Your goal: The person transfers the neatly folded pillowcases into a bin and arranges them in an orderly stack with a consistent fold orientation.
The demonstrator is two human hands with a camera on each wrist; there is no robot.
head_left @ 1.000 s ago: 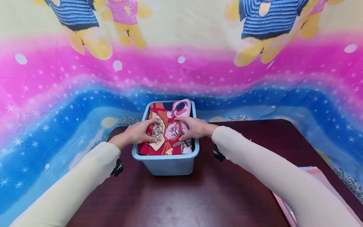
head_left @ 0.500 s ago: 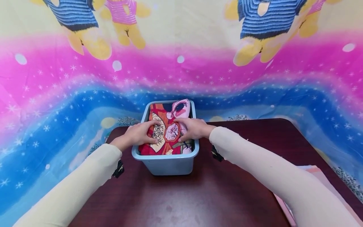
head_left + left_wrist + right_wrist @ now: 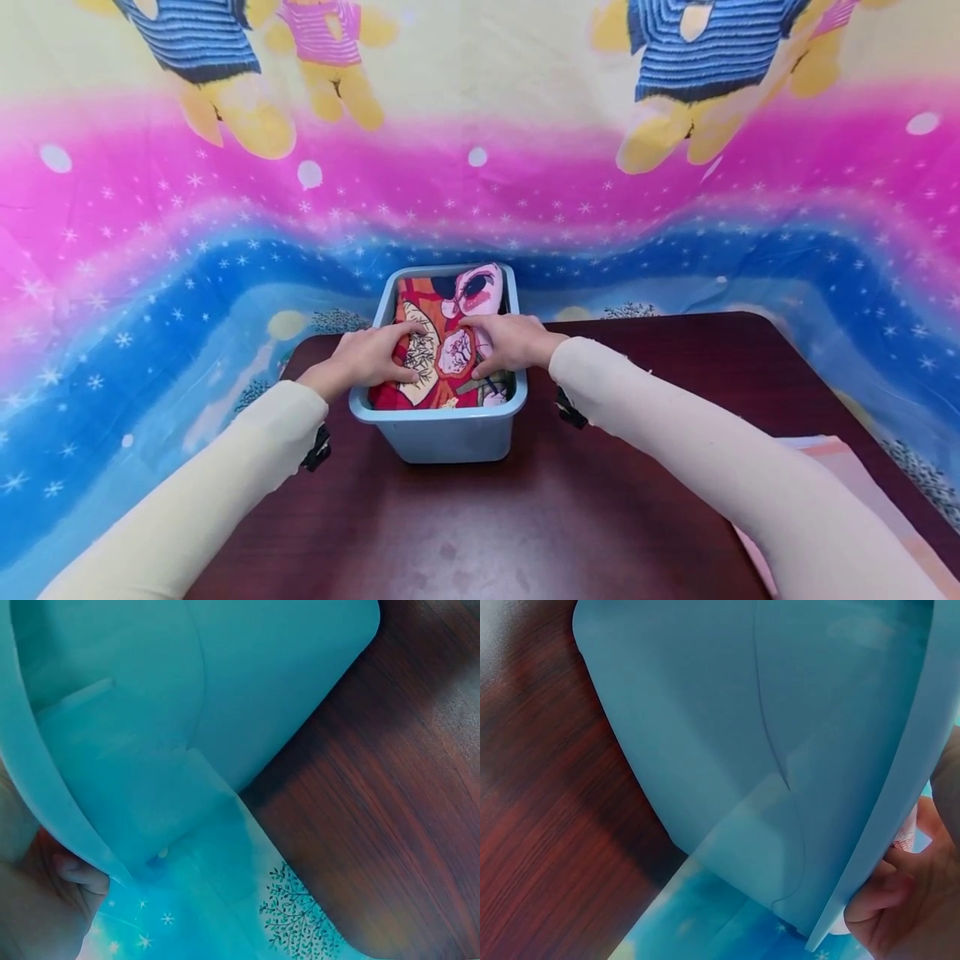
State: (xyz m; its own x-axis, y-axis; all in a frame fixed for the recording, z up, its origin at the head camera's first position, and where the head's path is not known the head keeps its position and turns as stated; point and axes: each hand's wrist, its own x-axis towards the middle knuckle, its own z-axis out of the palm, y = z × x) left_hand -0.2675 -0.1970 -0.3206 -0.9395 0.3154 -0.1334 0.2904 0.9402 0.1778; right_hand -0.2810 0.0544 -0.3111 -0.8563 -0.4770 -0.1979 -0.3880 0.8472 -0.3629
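Note:
A light blue plastic bin [image 3: 453, 437] stands upright on the dark wooden table. Inside lies a folded patterned cloth [image 3: 420, 358], red and orange with a cream fan-shaped print, and pink printed fabric [image 3: 480, 287] rises at its back right corner. My left hand [image 3: 367, 358] reaches over the left rim and rests on the cloth, thumb and index finger spread apart. Across from it, my right hand [image 3: 513, 342] rests on the right part of the cloth, thumb and index finger likewise apart. Both wrist views show mainly the bin's outer walls; the other fingers are partly hidden.
A pale pink, flat folded item [image 3: 832, 462] lies at the table's right side, partly under the right sleeve. The dark wooden table [image 3: 450, 542] has rounded back corners. Behind it hangs a printed backdrop [image 3: 480, 200] with bears and snowflakes, close to the bin.
Both hands stay on the cloth in the bin. The cloth and fingers have shifted very slightly; the right forearm has moved a little to the left.

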